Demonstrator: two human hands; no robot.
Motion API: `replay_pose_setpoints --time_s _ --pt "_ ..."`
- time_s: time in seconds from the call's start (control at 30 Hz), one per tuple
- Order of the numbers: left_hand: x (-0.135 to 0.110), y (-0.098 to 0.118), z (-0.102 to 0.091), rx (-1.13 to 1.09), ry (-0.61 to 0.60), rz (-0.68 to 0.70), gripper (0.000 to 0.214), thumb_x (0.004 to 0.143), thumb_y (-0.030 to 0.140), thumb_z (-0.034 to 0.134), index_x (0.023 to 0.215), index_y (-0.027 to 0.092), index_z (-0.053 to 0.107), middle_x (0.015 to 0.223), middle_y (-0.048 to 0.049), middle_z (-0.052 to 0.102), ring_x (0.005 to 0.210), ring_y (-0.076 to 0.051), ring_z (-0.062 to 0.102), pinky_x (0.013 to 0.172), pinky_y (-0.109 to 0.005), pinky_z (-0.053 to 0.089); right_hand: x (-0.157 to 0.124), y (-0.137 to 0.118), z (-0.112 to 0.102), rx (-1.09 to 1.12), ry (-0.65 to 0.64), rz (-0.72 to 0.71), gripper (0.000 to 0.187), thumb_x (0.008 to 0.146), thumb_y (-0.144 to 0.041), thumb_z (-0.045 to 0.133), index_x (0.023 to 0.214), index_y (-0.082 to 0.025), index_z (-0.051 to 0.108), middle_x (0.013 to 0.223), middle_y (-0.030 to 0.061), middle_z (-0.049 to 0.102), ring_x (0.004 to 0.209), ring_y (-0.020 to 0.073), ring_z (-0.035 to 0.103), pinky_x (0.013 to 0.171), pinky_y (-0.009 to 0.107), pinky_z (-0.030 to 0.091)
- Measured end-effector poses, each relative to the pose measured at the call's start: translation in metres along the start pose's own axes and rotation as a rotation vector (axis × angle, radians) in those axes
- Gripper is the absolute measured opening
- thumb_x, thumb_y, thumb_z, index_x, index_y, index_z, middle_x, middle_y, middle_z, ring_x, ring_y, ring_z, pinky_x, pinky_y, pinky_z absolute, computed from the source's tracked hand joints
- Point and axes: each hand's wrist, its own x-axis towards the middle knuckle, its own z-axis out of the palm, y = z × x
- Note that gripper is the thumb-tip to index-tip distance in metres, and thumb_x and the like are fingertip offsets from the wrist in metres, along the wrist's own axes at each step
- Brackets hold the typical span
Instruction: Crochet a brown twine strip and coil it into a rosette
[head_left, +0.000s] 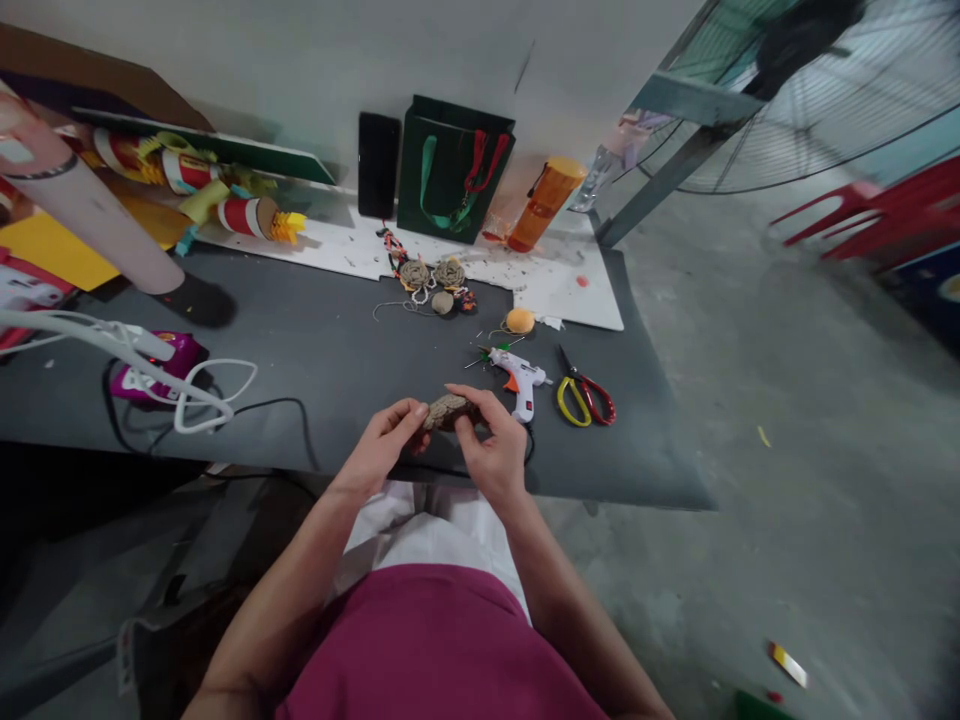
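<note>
A rough brown twine-wrapped piece (pixel 448 412) is pinched between my left hand (pixel 388 443) and my right hand (pixel 491 433), just above the front edge of the dark grey table top (pixel 330 370). Both hands grip it with their fingertips, and they hide much of it. To the right of my right hand lies a white and orange hot glue gun (pixel 521 381), with its black cord running down near that hand. Beyond it are scissors (pixel 585 395) with yellow and red handles.
Two twine coils (pixel 431 274) and an orange ball (pixel 520 320) lie ahead. Behind are a white board (pixel 555 290), a green gift bag (pixel 454 170) and an orange bottle (pixel 546 203). A purple appliance (pixel 159 365) with cables sits left. Concrete floor lies right.
</note>
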Motion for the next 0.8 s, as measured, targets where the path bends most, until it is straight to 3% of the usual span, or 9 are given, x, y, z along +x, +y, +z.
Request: replay_pose_setpoints --time_s 0.23,0.47,0.53,0.7,0.8 --pt "0.002 -0.006 0.007 -0.092 0.067 0.007 0.040 0.074 0.054 0.066 0.069 0.017 0.054 0.052 0.0058 0.049 0.048 -0.006 0.042 0.049 -0.019 0.033 -0.003 0.005 0.010 0.197 0.036 0.222 0.028 0.081 -0.018 0.052 0.105 -0.020 0.067 0.099 0.0059 0.071 0.078 0.0163 0.067 0.069 0.029 0.056" --pt "0.001 -0.008 0.011 -0.089 0.128 -0.004 0.045 0.071 0.059 0.066 0.066 0.015 0.055 0.053 0.0046 0.049 0.048 -0.007 0.044 0.048 -0.020 0.035 -0.002 0.004 0.010 0.044 0.105 0.109 0.030 0.081 -0.015 0.051 0.104 -0.022 0.068 0.096 0.0046 0.070 0.080 0.0161 0.065 0.073 0.029 0.055" --pt "0.001 -0.008 0.012 -0.065 0.129 0.000 0.046 0.071 0.060 0.064 0.065 0.016 0.054 0.054 0.0047 0.048 0.049 -0.008 0.044 0.048 -0.020 0.035 -0.003 0.005 0.012 0.081 0.100 0.137 0.030 0.081 -0.016 0.051 0.105 -0.022 0.068 0.098 0.0046 0.071 0.078 0.0156 0.065 0.070 0.028 0.055" --pt "0.001 -0.013 0.014 0.167 0.193 0.172 0.038 0.085 0.050 0.053 0.065 0.018 0.049 0.057 0.0048 0.046 0.054 -0.010 0.044 0.053 -0.021 0.036 -0.002 0.005 0.017 0.270 0.112 0.299 0.028 0.079 -0.021 0.054 0.103 -0.020 0.067 0.098 0.0054 0.071 0.071 0.0146 0.066 0.066 0.027 0.056" --pt "0.000 -0.017 0.016 0.328 0.286 0.327 0.020 0.091 0.035 0.048 0.088 0.017 0.058 0.080 -0.0013 0.061 0.073 -0.013 0.055 0.070 -0.025 0.044 0.000 0.005 0.018 0.332 0.125 0.355 0.027 0.077 -0.022 0.054 0.102 -0.019 0.067 0.091 0.0045 0.072 0.069 0.0149 0.066 0.065 0.027 0.056"
